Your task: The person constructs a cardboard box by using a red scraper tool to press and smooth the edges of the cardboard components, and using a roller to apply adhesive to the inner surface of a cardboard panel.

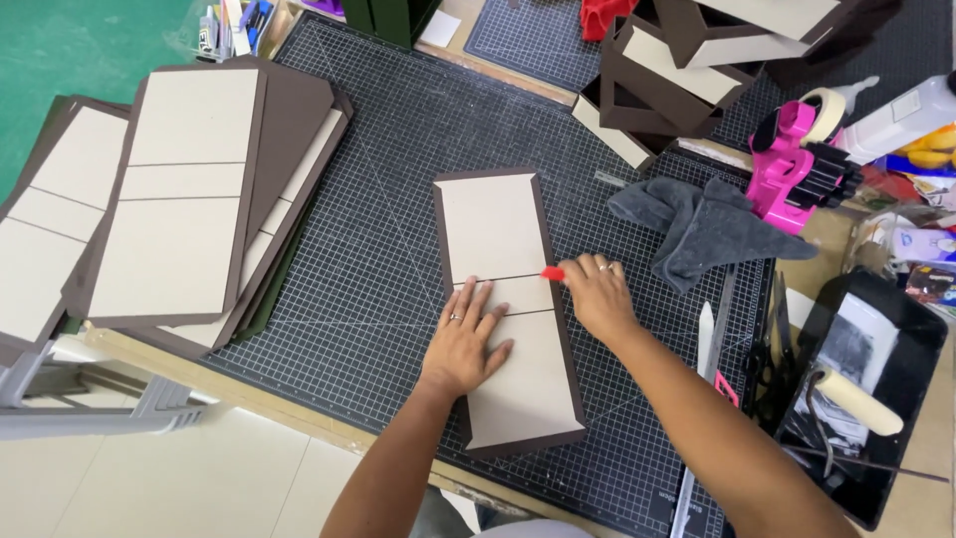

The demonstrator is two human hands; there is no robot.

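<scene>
A long cover piece (493,224), three beige boards on dark brown paper, lies on the black gridded cutting mat (398,199). My left hand (466,339) presses flat on its lower half, fingers spread across the narrow middle board. My right hand (595,292) holds a small red tool (553,273) against the piece's right brown edge, level with the upper groove.
A stack of similar covers (189,199) lies at the left. A grey cloth (702,224), a pink tape dispenser (792,164), brown box parts (662,85), a glue bottle (901,120), and a black tray with a roller (861,399) crowd the right side. Scissors (772,364) lie by the tray.
</scene>
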